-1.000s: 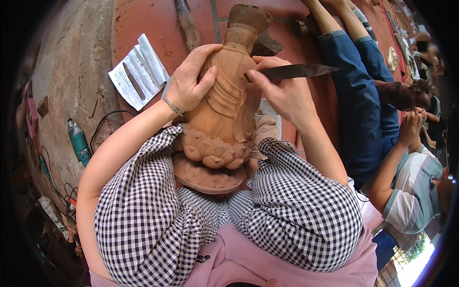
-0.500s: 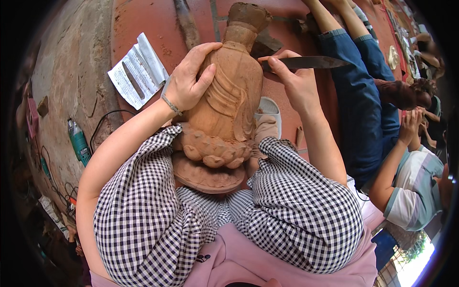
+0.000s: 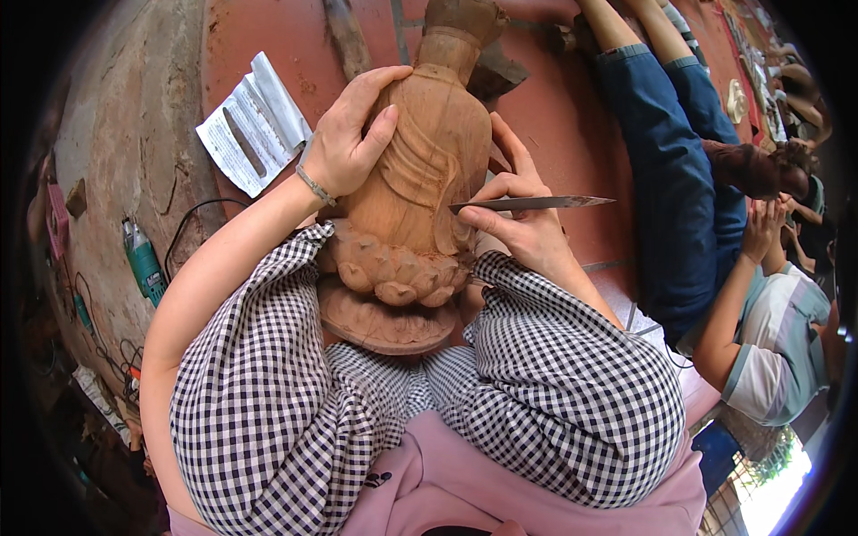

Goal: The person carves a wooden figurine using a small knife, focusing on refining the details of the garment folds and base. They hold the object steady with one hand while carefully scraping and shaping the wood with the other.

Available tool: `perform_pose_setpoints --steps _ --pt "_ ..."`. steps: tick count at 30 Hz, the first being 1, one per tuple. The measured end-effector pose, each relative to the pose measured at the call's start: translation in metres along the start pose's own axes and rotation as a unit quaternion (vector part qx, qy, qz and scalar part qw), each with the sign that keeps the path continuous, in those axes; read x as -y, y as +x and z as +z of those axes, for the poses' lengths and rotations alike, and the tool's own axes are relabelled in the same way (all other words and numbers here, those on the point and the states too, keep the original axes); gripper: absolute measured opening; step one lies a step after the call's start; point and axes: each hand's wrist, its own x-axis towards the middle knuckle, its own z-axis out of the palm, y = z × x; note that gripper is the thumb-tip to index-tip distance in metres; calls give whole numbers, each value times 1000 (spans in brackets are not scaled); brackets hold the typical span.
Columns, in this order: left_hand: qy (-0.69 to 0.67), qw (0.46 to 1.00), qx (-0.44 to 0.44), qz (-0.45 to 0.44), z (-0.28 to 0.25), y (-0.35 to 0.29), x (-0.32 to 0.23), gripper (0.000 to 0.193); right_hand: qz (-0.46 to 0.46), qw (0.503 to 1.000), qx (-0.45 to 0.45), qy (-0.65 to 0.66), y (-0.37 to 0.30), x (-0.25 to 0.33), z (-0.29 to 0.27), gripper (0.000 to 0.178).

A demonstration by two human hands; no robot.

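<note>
1. The carved figure (image 3: 418,134) rests between the checked trouser legs (image 3: 250,402).
2. The left hand (image 3: 347,138) lies on it, thumb spread wide.
3. The right hand (image 3: 521,214) pinches a dark blade (image 3: 572,202) at the figure's side.
4. Paper (image 3: 222,141) lies to the left.

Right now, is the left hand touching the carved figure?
Touching. The head view shows the left hand laid against the upper part of the carved figure, with no gap between them.

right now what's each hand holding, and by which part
The right hand holds the dark, flat blade between its fingers, near the end closest to the carved figure. The left hand lies open against the figure's upper part.
</note>
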Motion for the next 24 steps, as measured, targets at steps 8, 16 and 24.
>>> perform_pose_setpoints --steps 8,16,24 --pt "3 1000 -8 5 -1 -2 3 44 12 999 2 -36 25 11 -7 18" --pt "4 1000 -6 2 -1 -1 3 46 64 991 -7 118 19 12 -8 15" --pt "-20 986 31 -160 -8 -21 -1 61 215 931 60 288 1 -18 -34 18"
